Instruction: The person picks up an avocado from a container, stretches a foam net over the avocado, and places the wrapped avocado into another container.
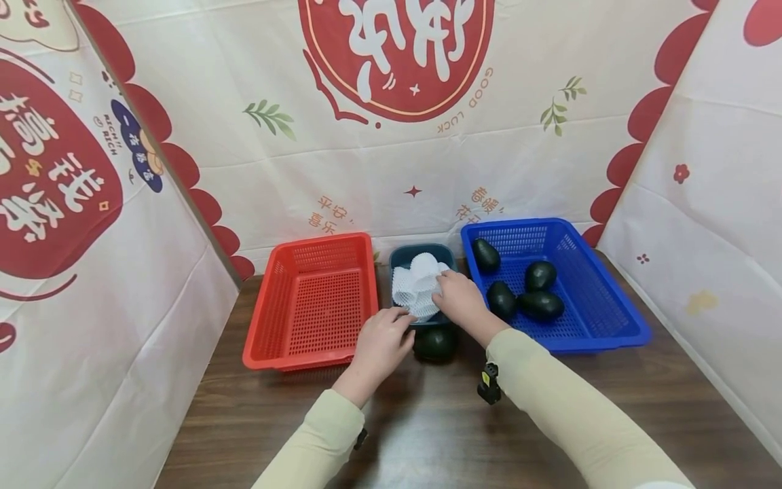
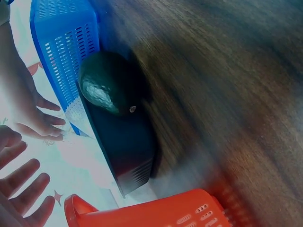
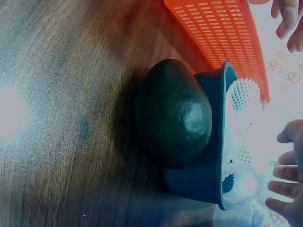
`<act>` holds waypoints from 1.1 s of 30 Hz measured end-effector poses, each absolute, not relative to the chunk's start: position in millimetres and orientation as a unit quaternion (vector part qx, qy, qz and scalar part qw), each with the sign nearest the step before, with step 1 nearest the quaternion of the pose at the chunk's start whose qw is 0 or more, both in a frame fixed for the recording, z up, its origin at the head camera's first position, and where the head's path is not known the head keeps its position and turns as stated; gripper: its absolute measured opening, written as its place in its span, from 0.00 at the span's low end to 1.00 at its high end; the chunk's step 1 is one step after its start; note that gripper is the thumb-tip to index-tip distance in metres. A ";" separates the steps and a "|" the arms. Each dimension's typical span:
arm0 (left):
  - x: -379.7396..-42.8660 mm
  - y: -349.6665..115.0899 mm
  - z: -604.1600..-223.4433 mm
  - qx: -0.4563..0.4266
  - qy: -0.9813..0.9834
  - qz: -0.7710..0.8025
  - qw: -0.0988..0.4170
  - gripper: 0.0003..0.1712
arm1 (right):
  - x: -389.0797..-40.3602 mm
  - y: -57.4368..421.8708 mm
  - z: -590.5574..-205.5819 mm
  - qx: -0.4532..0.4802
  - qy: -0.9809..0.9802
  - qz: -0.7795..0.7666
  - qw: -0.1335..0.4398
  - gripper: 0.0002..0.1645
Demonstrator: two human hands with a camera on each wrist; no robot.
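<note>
White foam net sleeves (image 1: 421,282) lie heaped in a small dark teal basket (image 1: 400,255). My right hand (image 1: 461,297) hovers at the basket's right side, its loosely bent fingertips close to the sleeves; whether they touch cannot be told. Over the front left corner of the basket is my left hand (image 1: 380,343), fingers spread, as the left wrist view also shows, with nothing held. A dark green avocado (image 3: 173,113) rests on the table against the front of the teal basket, below and between both hands.
To the left stands a red plastic basket (image 1: 324,356) with nothing visible inside. On the right, a blue basket (image 1: 601,339) contains several avocados (image 1: 540,305). All sit on a brown wood-grain table (image 1: 427,435), with printed cloth (image 1: 379,176) hanging behind and at both sides.
</note>
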State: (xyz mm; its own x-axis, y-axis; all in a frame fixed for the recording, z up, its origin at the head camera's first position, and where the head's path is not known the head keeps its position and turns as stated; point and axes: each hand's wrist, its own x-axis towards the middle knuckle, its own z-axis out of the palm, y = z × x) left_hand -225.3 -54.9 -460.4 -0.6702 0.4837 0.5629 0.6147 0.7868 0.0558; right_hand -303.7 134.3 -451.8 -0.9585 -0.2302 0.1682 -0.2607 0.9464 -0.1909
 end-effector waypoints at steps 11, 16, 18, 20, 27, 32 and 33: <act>-223.7 -55.4 -455.1 -0.294 -0.909 -0.132 0.263 0.12 | -297.3 141.6 -441.7 0.108 -0.945 0.227 0.211 0.11; -223.7 -57.5 -454.0 -0.277 -0.919 -0.143 0.241 0.16 | -296.3 144.0 -440.3 0.083 -0.926 0.291 0.225 0.07; -223.3 -58.7 -453.1 -0.266 -0.923 -0.147 0.234 0.19 | -295.1 145.7 -438.0 0.075 -0.919 0.318 0.221 0.07; -222.5 -59.3 -450.8 -0.259 -0.925 -0.156 0.232 0.22 | -292.9 148.4 -434.5 0.068 -0.911 0.344 0.217 0.08; -221.1 -59.7 -443.0 -0.254 -0.919 -0.163 0.253 0.30 | -280.1 160.7 -423.4 0.056 -0.887 0.415 0.193 0.06; -220.4 -60.1 -439.1 -0.251 -0.924 -0.163 0.239 0.38 | -265.6 166.3 -417.0 0.058 -0.868 0.462 0.176 0.06; -220.2 -60.0 -438.2 -0.251 -0.925 -0.163 0.236 0.39 | -262.3 166.9 -415.6 0.061 -0.863 0.471 0.175 0.06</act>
State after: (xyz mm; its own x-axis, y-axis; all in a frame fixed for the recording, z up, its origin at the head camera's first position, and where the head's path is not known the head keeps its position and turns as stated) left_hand -220.2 -60.0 -438.2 -0.7630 0.3871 0.5177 0.5405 0.8214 0.1824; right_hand -262.3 166.9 -415.6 -0.9316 0.0592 0.3586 -0.2695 0.5494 -0.7909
